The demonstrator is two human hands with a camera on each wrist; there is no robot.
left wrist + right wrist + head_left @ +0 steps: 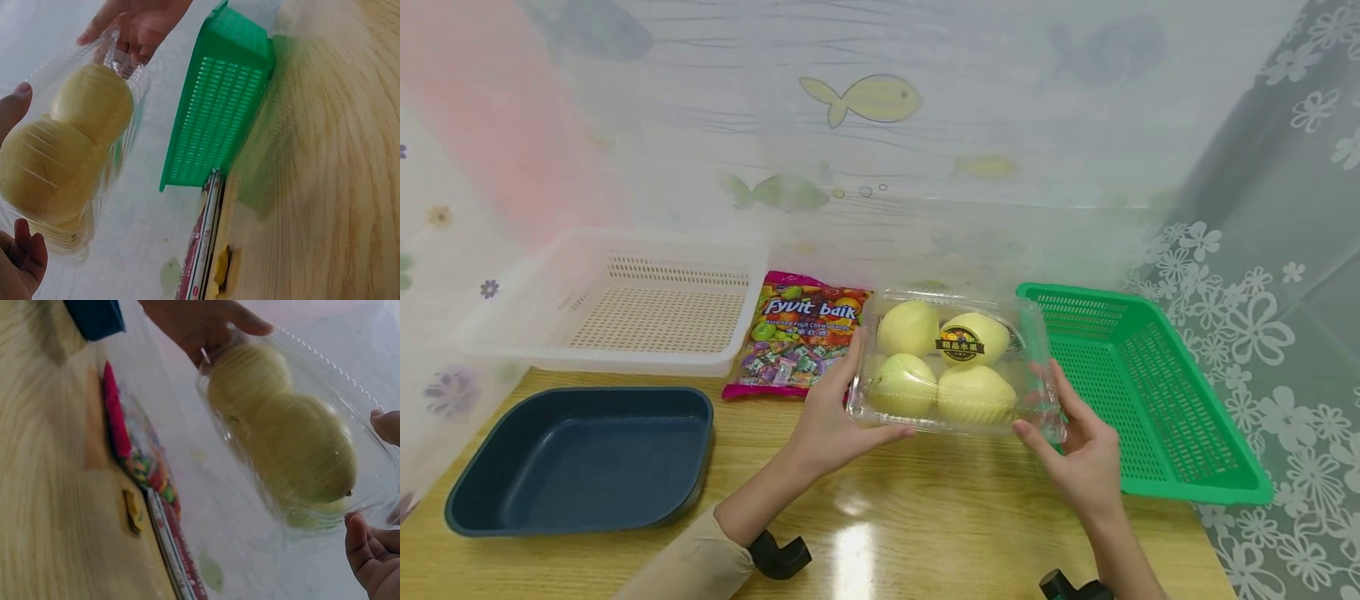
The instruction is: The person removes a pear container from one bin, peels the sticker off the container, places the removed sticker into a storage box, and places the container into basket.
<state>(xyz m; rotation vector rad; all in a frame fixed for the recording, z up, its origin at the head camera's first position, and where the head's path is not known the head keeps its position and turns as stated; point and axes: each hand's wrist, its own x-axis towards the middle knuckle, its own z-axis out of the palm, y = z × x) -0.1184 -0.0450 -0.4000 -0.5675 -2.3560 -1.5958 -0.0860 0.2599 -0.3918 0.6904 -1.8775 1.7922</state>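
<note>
Both hands hold a clear plastic fruit box [1030, 329] up above the table, one at each end. Several pale yellow, pear-like fruits [976, 396] show through its lid, which bears a black and gold label [960, 344]. My left hand [831, 429] grips the left end, its thumb along the near edge. At the opposite end, my right hand [1082, 454] has its thumb at the near corner and its fingers around the side. In the right wrist view the fruit box [369, 494] hangs tilted, well apart from the tabletop.
Behind the left hand lies a candy bag [805, 333]. A white basket [730, 354] stands at the back left, a dark blue basin [602, 467] in front of it. A green basket [1195, 417] stands right. Low down are a flat red-and-white pack [201, 250] and a small yellow piece [221, 269].
</note>
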